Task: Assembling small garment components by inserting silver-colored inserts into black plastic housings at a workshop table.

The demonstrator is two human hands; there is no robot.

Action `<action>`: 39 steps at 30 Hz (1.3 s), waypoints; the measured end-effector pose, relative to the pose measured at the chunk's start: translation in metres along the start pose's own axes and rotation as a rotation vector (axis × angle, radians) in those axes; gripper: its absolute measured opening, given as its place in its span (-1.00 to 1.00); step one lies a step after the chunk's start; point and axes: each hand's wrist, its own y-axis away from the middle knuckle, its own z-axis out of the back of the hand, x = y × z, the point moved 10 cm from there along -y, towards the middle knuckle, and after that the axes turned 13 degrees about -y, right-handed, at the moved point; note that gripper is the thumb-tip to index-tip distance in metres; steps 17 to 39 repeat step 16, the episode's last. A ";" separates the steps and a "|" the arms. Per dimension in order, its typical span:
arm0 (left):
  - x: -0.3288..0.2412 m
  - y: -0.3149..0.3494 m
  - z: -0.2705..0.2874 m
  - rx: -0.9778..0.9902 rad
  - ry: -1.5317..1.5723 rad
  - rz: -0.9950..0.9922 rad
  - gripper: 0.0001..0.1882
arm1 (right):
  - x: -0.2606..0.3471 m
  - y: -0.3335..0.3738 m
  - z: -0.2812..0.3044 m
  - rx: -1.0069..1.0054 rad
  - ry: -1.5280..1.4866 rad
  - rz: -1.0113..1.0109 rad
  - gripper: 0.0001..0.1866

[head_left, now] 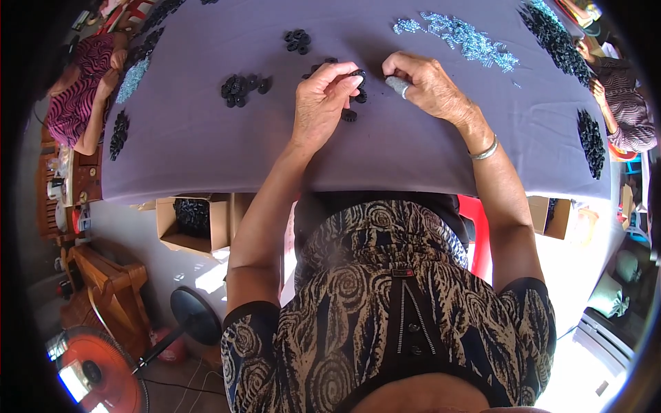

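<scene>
My left hand [322, 103] is closed in a pinch on a small black round part [359, 73], held just above the purple-grey tablecloth [413, 155]. More black round parts [350, 115] lie under and beside its fingers. To the right, my right hand [434, 88] has its fingers curled together, apart from the left. A grey finger cover [397, 85] is on one of its digits. Whatever its fingertips hold, if anything, is too small or hidden. A heap of black round parts [237, 89] sits left of my left hand, and a smaller cluster [297, 41] lies farther back.
Small shiny pale-blue pieces [475, 43] are spread at the far right. Dark piles [591, 143] line the table's right side. One person [82, 89] works at the left edge, another [623, 96] at the right. Below stand a cardboard box [186, 224] and an orange fan [96, 372].
</scene>
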 end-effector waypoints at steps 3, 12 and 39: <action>-0.001 0.001 -0.004 0.024 -0.001 0.018 -0.81 | -0.017 0.001 0.002 -0.035 -0.460 -0.110 -0.88; -0.003 0.002 -0.009 0.047 0.022 0.018 -0.85 | -0.014 -0.003 -0.006 0.022 -0.829 -0.088 -0.89; -0.002 0.003 -0.011 0.063 0.035 0.014 -0.84 | -0.020 -0.003 -0.008 0.036 -0.956 -0.088 -0.86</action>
